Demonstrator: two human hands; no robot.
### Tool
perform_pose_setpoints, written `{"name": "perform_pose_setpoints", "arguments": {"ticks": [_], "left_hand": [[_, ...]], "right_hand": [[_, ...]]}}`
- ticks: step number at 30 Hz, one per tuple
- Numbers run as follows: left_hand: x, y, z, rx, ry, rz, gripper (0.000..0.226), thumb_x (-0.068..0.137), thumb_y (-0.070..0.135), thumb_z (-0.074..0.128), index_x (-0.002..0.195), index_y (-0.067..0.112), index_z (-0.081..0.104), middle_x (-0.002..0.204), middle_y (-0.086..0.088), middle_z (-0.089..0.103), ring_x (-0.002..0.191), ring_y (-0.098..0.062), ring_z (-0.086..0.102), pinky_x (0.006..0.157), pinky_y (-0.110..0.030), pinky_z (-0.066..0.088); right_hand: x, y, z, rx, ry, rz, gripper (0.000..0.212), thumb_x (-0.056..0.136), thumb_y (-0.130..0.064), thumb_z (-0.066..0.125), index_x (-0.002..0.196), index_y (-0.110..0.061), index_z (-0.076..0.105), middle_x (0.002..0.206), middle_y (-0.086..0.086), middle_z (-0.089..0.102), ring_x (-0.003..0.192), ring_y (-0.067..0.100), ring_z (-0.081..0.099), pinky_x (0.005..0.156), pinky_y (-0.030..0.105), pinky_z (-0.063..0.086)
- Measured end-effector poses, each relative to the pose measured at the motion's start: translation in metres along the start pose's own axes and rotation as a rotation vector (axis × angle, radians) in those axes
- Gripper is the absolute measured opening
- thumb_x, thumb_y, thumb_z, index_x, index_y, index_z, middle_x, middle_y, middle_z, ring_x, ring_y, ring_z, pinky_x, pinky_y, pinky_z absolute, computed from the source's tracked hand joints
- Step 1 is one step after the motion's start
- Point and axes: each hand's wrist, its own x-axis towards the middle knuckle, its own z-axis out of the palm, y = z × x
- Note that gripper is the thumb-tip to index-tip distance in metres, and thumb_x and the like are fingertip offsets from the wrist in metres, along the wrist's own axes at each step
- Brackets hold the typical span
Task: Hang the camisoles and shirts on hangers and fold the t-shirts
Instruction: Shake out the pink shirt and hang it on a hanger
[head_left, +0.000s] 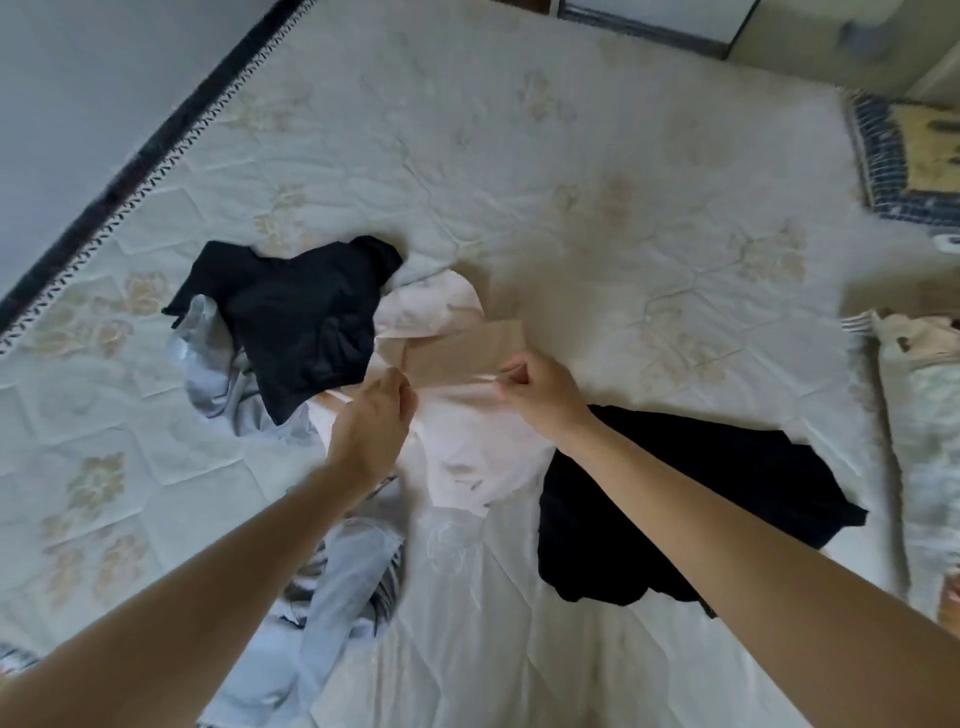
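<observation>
On the bed (519, 156), one garment (291, 317) lies left of centre, another (675, 509) lower right, a third (467, 447) between them; a pillow (924, 415) at the right edge.

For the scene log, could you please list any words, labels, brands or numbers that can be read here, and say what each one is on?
No readable text in this view.
Yellow panel on the blue-bordered cloth: dark marks, too blurred to tell whether they are writing.
Pale top held by the left hand and right hand: no print or label visible.
Black garments and: no label visible.
</observation>
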Motion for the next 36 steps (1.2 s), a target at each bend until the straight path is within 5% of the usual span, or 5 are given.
{"name": "perform_pose_setpoints", "arguments": {"ticks": [7, 15, 27, 31, 36], "left_hand": [[0.010, 0.051, -0.118, -0.097, 0.261, 0.120, 0.017, 0.101, 0.013, 0.041, 0.100, 0.002, 0.053, 0.069, -0.002, 0.050, 0.064, -0.032, 0.052, 0.056, -0.037, 0.036], [-0.018, 0.139, -0.265, -0.241, 0.498, 0.292, 0.015, 0.100, 0.009, 0.039, 0.102, 0.003, 0.053, 0.070, -0.005, 0.055, 0.064, -0.027, 0.051, 0.059, -0.037, 0.036], [-0.108, 0.222, -0.433, -0.416, 0.556, 0.616, 0.020, 0.101, 0.019, 0.038, 0.090, 0.012, 0.052, 0.067, -0.004, 0.058, 0.061, -0.013, 0.050, 0.058, -0.029, 0.038], [-0.127, 0.241, -0.479, -0.472, 0.551, 0.654, 0.020, 0.099, 0.012, 0.041, 0.086, 0.009, 0.055, 0.071, 0.001, 0.057, 0.063, -0.006, 0.046, 0.054, -0.016, 0.035], [-0.140, 0.262, -0.502, -0.646, 0.447, 0.634, 0.024, 0.092, 0.012, 0.042, 0.075, 0.022, 0.055, 0.078, 0.007, 0.059, 0.077, -0.011, 0.052, 0.070, -0.023, 0.042]], "right_hand": [[-0.044, -0.107, -0.056, 0.239, 0.034, -0.027, 0.020, 0.093, -0.012, 0.060, 0.073, -0.017, 0.061, 0.068, -0.005, 0.054, 0.063, 0.008, 0.049, 0.061, 0.025, 0.040], [-0.138, -0.223, -0.136, 0.501, 0.190, -0.153, 0.011, 0.097, -0.010, 0.055, 0.095, -0.010, 0.066, 0.079, -0.005, 0.058, 0.070, 0.008, 0.053, 0.059, 0.016, 0.043], [-0.280, -0.339, -0.225, 0.370, 0.390, -0.507, 0.025, 0.096, -0.011, 0.059, 0.076, -0.022, 0.069, 0.085, -0.004, 0.066, 0.087, 0.012, 0.059, 0.083, 0.027, 0.047], [-0.319, -0.364, -0.244, 0.352, 0.388, -0.568, 0.016, 0.097, -0.014, 0.059, 0.085, -0.018, 0.070, 0.087, -0.006, 0.067, 0.081, 0.006, 0.060, 0.073, 0.017, 0.047], [-0.343, -0.372, -0.247, 0.179, 0.486, -0.558, 0.014, 0.096, -0.014, 0.060, 0.095, -0.008, 0.072, 0.087, -0.004, 0.067, 0.077, 0.002, 0.059, 0.069, 0.010, 0.047]]}}
